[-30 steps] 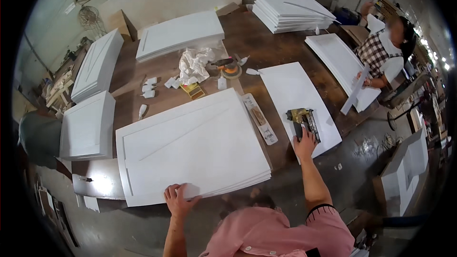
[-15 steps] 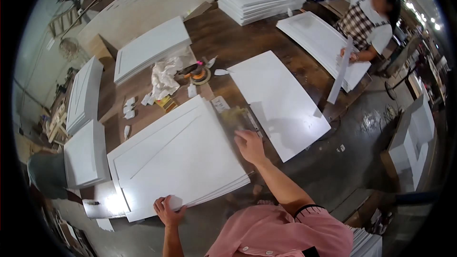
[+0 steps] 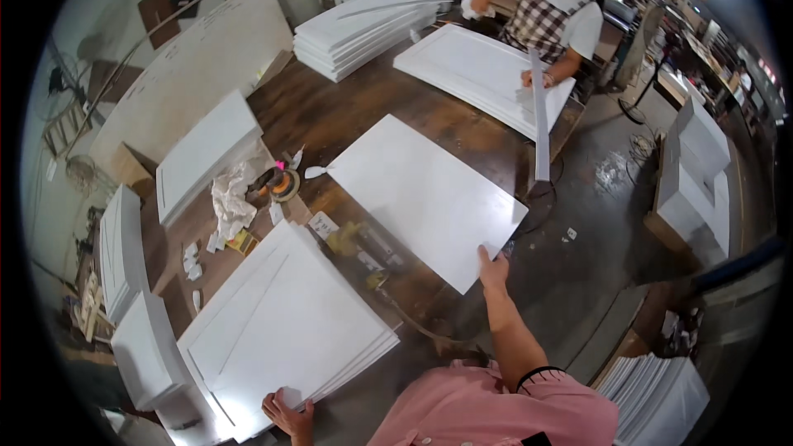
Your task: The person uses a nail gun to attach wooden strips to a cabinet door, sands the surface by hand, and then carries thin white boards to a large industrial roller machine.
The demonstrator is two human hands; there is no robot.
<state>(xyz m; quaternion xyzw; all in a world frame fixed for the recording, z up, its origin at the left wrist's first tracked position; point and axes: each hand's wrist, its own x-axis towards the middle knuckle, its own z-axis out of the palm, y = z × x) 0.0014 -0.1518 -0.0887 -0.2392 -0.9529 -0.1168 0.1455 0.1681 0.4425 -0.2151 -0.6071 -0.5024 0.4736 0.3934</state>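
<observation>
My right hand (image 3: 494, 269) grips the near edge of a single white rectangular panel (image 3: 425, 194), its thumb on top and the other fingers mostly hidden at the edge. This panel lies flat on the brown table, right of a stack of white panels (image 3: 289, 314). My left hand (image 3: 287, 417) rests at the near edge of that stack, fingers spread over the top panel. Between stack and panel lies a yellowish power tool (image 3: 347, 239) with a hose, beside a small white card (image 3: 323, 224).
Across the table (image 3: 289, 107), a co-worker (image 3: 545, 16) holds a long white strip (image 3: 539, 116) over another panel stack (image 3: 487, 74). Further panel stacks (image 3: 363, 25) stand at the back and left. A crumpled white cloth (image 3: 234, 198) and an orange-black sander (image 3: 285, 184) lie beyond my stack.
My right hand has moved right, from beside the yellowish tool to the single panel's near edge. My left hand stays at the stack. The whole view has shifted.
</observation>
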